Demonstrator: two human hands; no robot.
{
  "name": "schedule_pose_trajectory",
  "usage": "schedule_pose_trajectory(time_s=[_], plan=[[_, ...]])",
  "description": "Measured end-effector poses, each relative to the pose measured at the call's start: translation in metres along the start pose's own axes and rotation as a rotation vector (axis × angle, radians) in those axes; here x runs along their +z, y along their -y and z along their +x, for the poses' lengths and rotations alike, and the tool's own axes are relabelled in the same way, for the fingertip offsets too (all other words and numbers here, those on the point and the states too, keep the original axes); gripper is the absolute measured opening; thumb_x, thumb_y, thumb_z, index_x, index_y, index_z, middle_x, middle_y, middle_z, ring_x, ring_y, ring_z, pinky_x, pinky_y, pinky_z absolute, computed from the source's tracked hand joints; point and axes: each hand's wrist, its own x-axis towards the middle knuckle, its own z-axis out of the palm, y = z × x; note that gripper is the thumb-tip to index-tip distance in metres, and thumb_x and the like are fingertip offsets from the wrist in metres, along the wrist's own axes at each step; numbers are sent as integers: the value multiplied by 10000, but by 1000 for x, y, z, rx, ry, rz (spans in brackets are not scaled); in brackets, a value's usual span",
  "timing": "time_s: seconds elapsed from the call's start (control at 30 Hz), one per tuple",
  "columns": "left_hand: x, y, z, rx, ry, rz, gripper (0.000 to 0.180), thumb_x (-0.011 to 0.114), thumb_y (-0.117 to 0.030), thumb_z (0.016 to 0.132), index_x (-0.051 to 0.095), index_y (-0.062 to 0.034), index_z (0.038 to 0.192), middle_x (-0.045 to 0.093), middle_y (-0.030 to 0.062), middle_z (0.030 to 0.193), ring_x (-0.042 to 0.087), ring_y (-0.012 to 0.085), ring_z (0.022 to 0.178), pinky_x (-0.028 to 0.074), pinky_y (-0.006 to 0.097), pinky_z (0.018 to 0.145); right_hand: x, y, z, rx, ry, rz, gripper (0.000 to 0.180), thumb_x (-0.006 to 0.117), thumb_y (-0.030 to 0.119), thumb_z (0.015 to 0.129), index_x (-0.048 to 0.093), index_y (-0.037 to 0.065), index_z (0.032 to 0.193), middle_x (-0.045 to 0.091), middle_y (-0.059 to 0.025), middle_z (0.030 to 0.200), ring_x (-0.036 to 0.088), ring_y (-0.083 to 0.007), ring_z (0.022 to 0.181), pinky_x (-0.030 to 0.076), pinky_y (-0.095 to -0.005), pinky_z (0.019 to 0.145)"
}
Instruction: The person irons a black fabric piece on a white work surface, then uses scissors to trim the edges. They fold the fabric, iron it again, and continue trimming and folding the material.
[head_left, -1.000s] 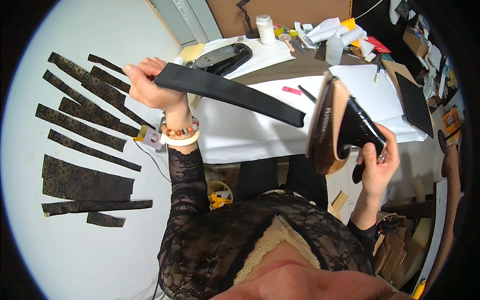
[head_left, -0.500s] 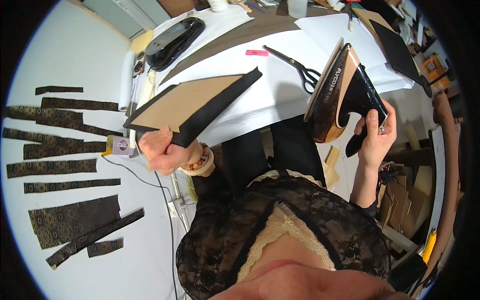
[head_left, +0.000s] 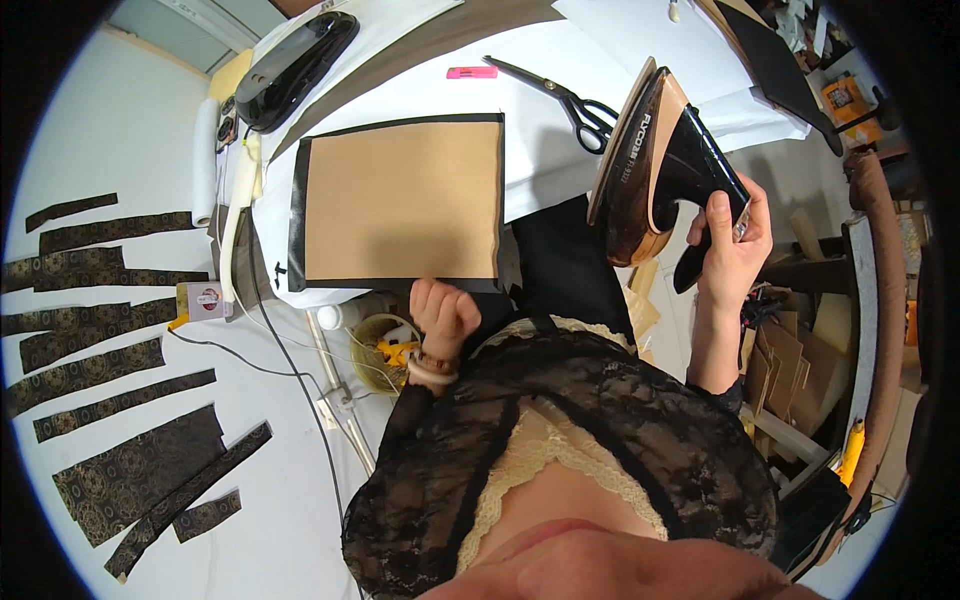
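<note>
Risk 1: the near right corner of the tan, black-bordered panel [head_left: 400,200] is seemingly jutting past the edge of the white-covered table [head_left: 430,95]; with little support there, it could be tipping or skewing under pressure. Cannot confirm.
Risk 2: the iron's [head_left: 628,205] flat plate is facing leftward, near the scissors [head_left: 552,88]; a careless swing could be knocking their handles.
Risk 3: if the plate is giving off heat (cannot tell), my left hand [head_left: 445,318] is sitting bare at the panel's near edge.

Grip: my right hand [head_left: 735,240] is wrapping closed around the iron's handle; the iron is tilting on its side, apart from the panel. My left fingers are curling; I cannot tell whether they are pinching the border or only touching it.

Position: the panel is extending just beyond my left fingers, tan face up, well left of my right hand.
</note>
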Motion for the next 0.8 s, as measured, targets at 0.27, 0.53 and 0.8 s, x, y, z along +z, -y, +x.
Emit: schedule_pose_trajectory(time_s=[0.27, 0.53, 0.8], plan=[[-8, 11, -38, -1320, 201, -1448, 504, 481, -473, 1016, 571, -10, 1192, 646, 116, 1094, 636, 264, 990, 561, 389, 744, -2, -4, 0, 53, -14, -19, 343, 725, 140, 925, 583, -23, 1191, 641, -28, 788, 546, -59, 570, 431, -199, 508], [14, 29, 28, -1297, -174, -1625, 463, 648, -16, 914, 498, -34, 1353, 571, 116, 1303, 538, 283, 1248, 445, 451, 1060, -3, -16, 2, 264, 123, 97, 335, 686, 181, 955, 590, -7, 1215, 607, -15, 736, 508, -76, 507, 412, -217, 466], [-4, -15, 83, -1059, -131, -1520, 473, 692, 108, 840, 556, -39, 1268, 633, 101, 1181, 629, 228, 1073, 526, 372, 942, 21, -49, 4, 673, 265, 500, 319, 556, 419, 1014, 534, 101, 1029, 536, -44, 636, 481, -114, 429, 427, -259, 408]])
